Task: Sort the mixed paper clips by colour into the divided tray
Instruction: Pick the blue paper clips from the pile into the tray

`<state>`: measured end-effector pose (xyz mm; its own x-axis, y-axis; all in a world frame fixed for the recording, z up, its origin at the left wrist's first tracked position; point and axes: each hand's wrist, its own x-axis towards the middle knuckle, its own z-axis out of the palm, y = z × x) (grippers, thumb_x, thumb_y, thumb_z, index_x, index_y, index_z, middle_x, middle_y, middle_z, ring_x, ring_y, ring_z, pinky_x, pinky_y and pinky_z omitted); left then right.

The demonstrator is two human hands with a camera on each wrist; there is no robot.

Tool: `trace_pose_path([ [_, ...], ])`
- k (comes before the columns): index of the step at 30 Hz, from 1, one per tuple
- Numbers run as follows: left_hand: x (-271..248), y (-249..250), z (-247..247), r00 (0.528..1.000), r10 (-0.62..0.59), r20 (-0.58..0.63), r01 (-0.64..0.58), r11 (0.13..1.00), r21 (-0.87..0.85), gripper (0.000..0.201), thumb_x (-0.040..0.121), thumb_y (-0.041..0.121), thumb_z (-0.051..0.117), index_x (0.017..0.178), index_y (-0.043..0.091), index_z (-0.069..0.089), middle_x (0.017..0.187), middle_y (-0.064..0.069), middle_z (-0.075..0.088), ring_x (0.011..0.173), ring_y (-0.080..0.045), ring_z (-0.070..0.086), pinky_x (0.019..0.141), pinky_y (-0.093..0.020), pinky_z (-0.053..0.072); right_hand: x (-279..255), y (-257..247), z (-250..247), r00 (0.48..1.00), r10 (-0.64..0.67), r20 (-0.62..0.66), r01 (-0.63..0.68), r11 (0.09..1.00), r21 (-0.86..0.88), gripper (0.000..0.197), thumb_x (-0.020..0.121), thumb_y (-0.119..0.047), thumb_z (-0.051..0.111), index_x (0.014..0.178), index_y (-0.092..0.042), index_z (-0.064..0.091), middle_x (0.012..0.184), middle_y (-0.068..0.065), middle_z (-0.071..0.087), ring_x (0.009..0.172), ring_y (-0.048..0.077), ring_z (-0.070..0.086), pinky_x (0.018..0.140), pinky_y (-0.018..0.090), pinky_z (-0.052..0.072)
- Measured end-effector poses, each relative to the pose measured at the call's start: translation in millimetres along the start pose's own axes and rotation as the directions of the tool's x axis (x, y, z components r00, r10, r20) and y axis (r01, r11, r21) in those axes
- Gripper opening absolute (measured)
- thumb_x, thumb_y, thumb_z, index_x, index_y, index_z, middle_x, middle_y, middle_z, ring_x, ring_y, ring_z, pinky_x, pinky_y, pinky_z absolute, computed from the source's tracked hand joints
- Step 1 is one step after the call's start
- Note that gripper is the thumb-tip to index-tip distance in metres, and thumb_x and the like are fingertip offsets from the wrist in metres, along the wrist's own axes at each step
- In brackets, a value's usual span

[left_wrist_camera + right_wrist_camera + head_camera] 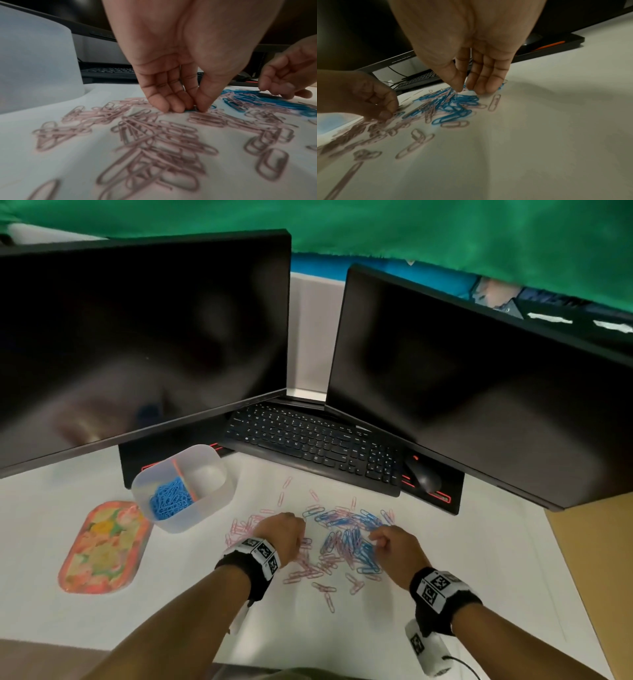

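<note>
A mixed pile of pink and blue paper clips [342, 542] lies on the white desk. Mostly pink clips [154, 135] are on the left and blue clips [453, 105] on the right. The translucent divided tray [209, 510] stands at the back left, with blue clips [169, 501] in its left compartment. The right compartment [207, 477] looks bare. My left hand [194, 108] reaches down to the pile, thumb and fingers pinching a blue clip against the desk. My right hand [464, 90] hangs over the blue clips, its fairly straight fingertips [481, 90] touching them.
A flowered oval tray [104, 547] lies left of the divided tray. Behind the pile are a black keyboard [308, 440] and mouse [423, 474], under two dark monitors [137, 344] [479, 392]. The white mat ends at a tan desk edge [589, 559] on the right.
</note>
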<state>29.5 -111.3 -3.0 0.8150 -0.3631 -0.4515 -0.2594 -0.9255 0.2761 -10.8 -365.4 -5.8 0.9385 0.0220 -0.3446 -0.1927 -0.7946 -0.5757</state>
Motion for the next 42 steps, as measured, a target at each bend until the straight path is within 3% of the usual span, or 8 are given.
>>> trace_pose_path([
  [6,-1.4,1.5,-3.4,0.998,-0.030,-0.055,0.028,0.999,-0.032,0.024,0.085,0.015,0.052,0.109,0.013,0.057,0.111,-0.007,0.058,0.098,-0.027,0.060,0.081,-0.036,0.052,-2.6,0.9,0.3,0.998,-0.016,0.057,0.019,0.998,-0.062,0.015,0.086,-0.012,0.062,0.098,-0.021,0.061,0.088,-0.011,0.052,0.083,0.011,0.056,0.076,0.019,0.046],
  [9,0.6,5.7,-3.2,0.998,-0.021,-0.066,0.017,0.997,-0.071,0.029,0.087,0.016,0.052,0.115,0.016,0.055,0.114,-0.005,0.055,0.100,-0.025,0.059,0.083,-0.034,0.053,-1.6,0.4,4.1,0.998,-0.047,0.051,0.052,0.995,-0.090,0.022,0.085,-0.012,0.063,0.075,-0.029,0.053,0.082,-0.008,0.055,0.077,0.012,0.057,0.071,0.022,0.046],
  [17,6.2,11.3,-3.6,0.999,-0.026,-0.038,0.024,0.999,-0.038,0.022,0.091,0.016,0.050,0.110,0.015,0.060,0.114,-0.006,0.056,0.102,-0.024,0.059,0.088,-0.034,0.052,4.7,2.7,1.6,0.999,-0.026,0.046,0.029,0.998,-0.064,0.020,0.085,-0.005,0.059,0.071,-0.021,0.060,0.070,-0.008,0.059,0.071,0.013,0.058,0.063,0.013,0.041],
  [24,5.3,-1.0,-1.3,0.996,-0.081,-0.046,0.068,0.969,-0.238,0.015,0.087,0.016,0.053,0.097,0.019,0.064,0.105,-0.001,0.066,0.095,-0.019,0.061,0.084,-0.031,0.053,5.9,2.7,-7.5,0.996,0.085,0.026,-0.088,0.985,0.147,0.016,0.086,-0.002,0.057,0.088,-0.016,0.064,0.072,-0.007,0.058,0.073,0.009,0.058,0.061,0.004,0.041],
  [26,5.0,-3.0,-4.9,0.992,-0.112,-0.058,0.086,0.939,-0.333,0.011,0.087,0.018,0.055,0.092,0.022,0.065,0.100,0.002,0.067,0.092,-0.018,0.062,0.082,-0.030,0.054,7.0,3.4,-10.3,0.989,0.109,0.101,-0.131,0.958,0.254,0.024,0.087,0.001,0.053,0.100,-0.018,0.062,0.076,-0.001,0.060,0.077,0.015,0.060,0.069,0.014,0.047],
  [31,4.8,-10.3,-12.5,0.980,-0.193,-0.044,0.120,0.756,-0.643,0.024,0.081,0.006,0.058,0.078,0.027,0.068,0.081,0.007,0.071,0.081,-0.013,0.065,0.074,-0.025,0.053,4.5,-5.6,-18.1,0.939,0.163,0.302,-0.322,0.721,0.613,0.031,0.091,0.008,0.048,0.114,-0.007,0.062,0.084,0.009,0.061,0.074,0.021,0.062,0.069,0.029,0.054],
  [37,3.6,-8.0,-20.1,0.974,-0.182,0.138,0.179,0.227,-0.957,0.027,0.087,-0.012,0.052,0.093,0.009,0.067,0.085,-0.012,0.069,0.075,-0.023,0.072,0.081,-0.033,0.058,6.7,-21.0,-20.3,0.899,0.190,0.394,-0.437,0.354,0.827,0.026,0.082,0.009,0.035,0.085,-0.003,0.057,0.074,0.012,0.052,0.056,0.021,0.052,0.051,0.027,0.046],
  [42,10.0,-0.5,-24.1,0.959,-0.223,0.172,0.199,0.106,-0.974,0.021,0.088,-0.009,0.048,0.084,0.006,0.063,0.077,-0.011,0.063,0.061,-0.021,0.060,0.069,-0.034,0.054,3.7,-30.5,-23.2,0.886,0.162,0.435,-0.461,0.208,0.862,0.013,0.067,-0.009,0.036,0.072,-0.008,0.049,0.067,0.010,0.050,0.049,0.018,0.041,0.045,0.024,0.032],
])
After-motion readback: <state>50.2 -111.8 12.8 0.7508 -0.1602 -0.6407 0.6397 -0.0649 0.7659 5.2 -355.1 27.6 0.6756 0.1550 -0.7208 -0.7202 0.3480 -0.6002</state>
